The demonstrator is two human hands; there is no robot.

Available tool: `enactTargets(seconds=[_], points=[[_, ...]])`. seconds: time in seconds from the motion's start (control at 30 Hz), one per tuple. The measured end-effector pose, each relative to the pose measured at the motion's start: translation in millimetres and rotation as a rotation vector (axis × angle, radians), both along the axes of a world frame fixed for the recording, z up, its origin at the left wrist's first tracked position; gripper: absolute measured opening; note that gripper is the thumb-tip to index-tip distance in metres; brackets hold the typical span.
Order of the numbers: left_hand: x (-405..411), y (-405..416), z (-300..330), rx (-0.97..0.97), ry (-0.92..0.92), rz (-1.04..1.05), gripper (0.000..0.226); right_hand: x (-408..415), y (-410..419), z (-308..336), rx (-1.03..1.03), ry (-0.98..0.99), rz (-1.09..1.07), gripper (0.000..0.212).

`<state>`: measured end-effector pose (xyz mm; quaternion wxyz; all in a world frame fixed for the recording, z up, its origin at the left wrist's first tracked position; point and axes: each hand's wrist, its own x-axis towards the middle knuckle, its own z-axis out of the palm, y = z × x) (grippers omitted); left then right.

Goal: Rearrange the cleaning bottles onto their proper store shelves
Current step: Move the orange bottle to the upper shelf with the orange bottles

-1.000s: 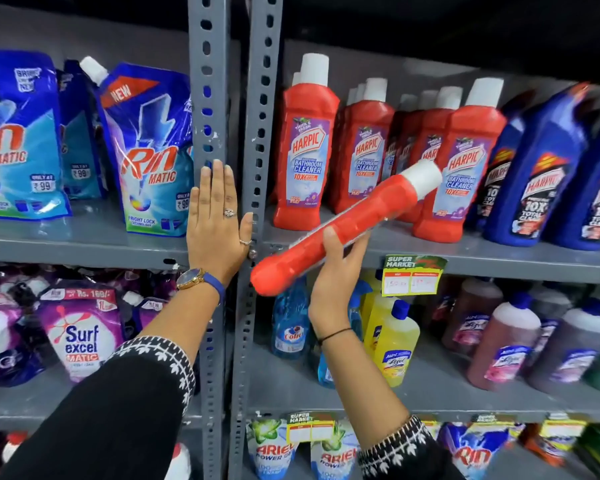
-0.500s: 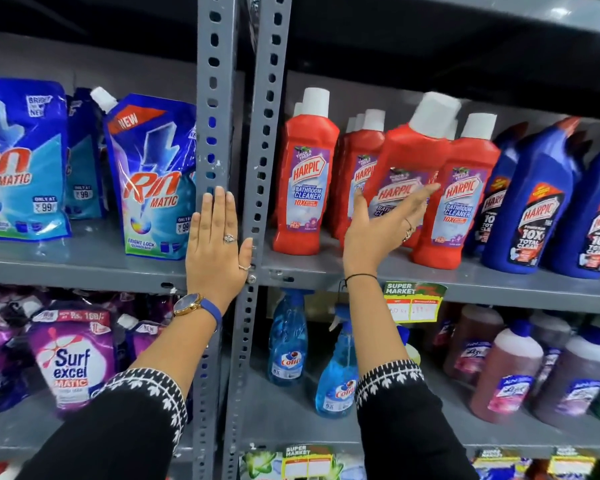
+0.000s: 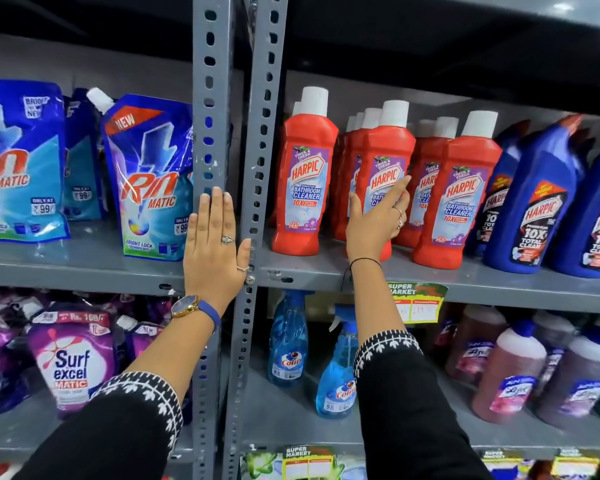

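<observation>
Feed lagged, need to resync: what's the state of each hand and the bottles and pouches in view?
Left hand: open, flat against the shelf upright.
Right hand: on the front red Harpic bottle, fingers loose.
Front red Harpic bottle: upright on shelf, capped.
Blue Harpic bottles: upright.
Rin pouches: standing.
Colin spray bottles: upright.

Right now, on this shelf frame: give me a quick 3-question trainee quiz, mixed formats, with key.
1. True or false: the left hand is gripping a bottle.
2. Multiple choice: the right hand rests on which item? A) a blue Harpic bottle B) the red Harpic bottle at the shelf front C) a Colin spray bottle
3. Fill in: the blue Colin spray bottles stand one shelf ____ the red Harpic row.

Key
1. False: it lies flat and open against the grey upright post.
2. B: fingers spread on the label, bottle upright on the shelf.
3. Below.
</observation>
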<state>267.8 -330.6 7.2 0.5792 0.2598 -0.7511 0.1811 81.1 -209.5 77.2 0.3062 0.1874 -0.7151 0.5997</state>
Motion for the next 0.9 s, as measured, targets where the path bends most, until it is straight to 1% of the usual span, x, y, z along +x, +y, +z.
enactTargets(seconds=[0.27,0.43,0.47,0.53,0.6,0.63,0.7,0.77,0.8,0.83,0.9], points=[[-0.1,-0.5,0.6,0.0,-0.006,0.004,0.066,-2.0,0.9,-4.1,-0.007,0.031,0.001,0.091],[0.3,-1.0,0.6,0.001,-0.008,0.006,0.066,6.0,6.9,-8.8,-0.021,-0.011,0.088,0.087],[0.2,-1.0,0.5,0.0,-0.007,0.007,0.066,11.7,9.8,-11.4,-0.041,-0.002,0.104,0.088],[-0.3,-0.9,0.4,0.0,-0.005,0.008,0.066,29.7,16.3,-22.1,-0.11,0.111,0.147,0.085],[-0.4,-0.7,0.5,-0.002,-0.004,0.009,0.066,55.2,21.6,-47.4,-0.126,0.288,0.21,0.074],[-0.3,-0.4,0.7,-0.002,-0.004,0.008,0.066,67.4,23.6,-66.3,-0.106,0.354,0.247,0.064],[0.0,0.3,0.9,0.001,-0.005,0.006,0.065,85.4,27.6,-111.3,-0.06,0.432,0.284,0.04],[0.3,1.3,1.1,0.004,-0.007,0.005,0.065,92.4,30.9,-157.1,-0.006,0.474,0.255,0.023],[0.7,1.9,1.2,0.005,-0.008,0.005,0.064,91.2,32.8,-177.3,0.022,0.453,0.239,0.018],[0.8,2.2,1.3,0.007,-0.008,0.005,0.064,87.2,35.5,-193.6,0.04,0.391,0.22,0.015],[1.2,2.5,1.2,0.008,-0.006,-0.001,0.064,73.8,43.2,-216.0,0.052,0.167,0.162,0.018]])
